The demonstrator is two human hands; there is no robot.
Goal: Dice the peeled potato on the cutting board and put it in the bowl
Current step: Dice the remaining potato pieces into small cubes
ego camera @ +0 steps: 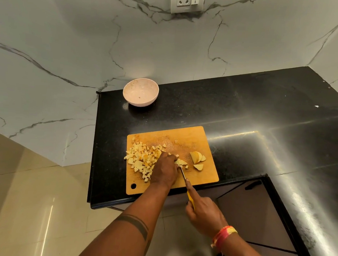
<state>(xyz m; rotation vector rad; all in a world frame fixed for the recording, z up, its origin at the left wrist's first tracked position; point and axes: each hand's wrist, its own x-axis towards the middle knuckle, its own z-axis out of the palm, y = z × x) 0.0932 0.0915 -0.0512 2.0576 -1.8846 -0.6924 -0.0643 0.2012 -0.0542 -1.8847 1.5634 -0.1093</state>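
Note:
A wooden cutting board (193,137) lies on the black counter. A heap of diced potato (140,157) covers its left side. My left hand (166,170) holds down a potato piece (182,162) at the board's middle, fingers curled on it. My right hand (204,213) grips the yellow handle of a knife (183,174), index finger along its spine, and the blade meets that piece. Two or three uncut potato wedges (198,159) lie to the right. A pink bowl (140,92) stands at the counter's back left, holding only small specks.
The black counter (244,112) runs right and wraps round the corner. Its left edge drops to a tiled floor (31,198). A marble wall with a socket (186,1) rises behind. A cabinet door with a dark handle (252,185) sits below the counter.

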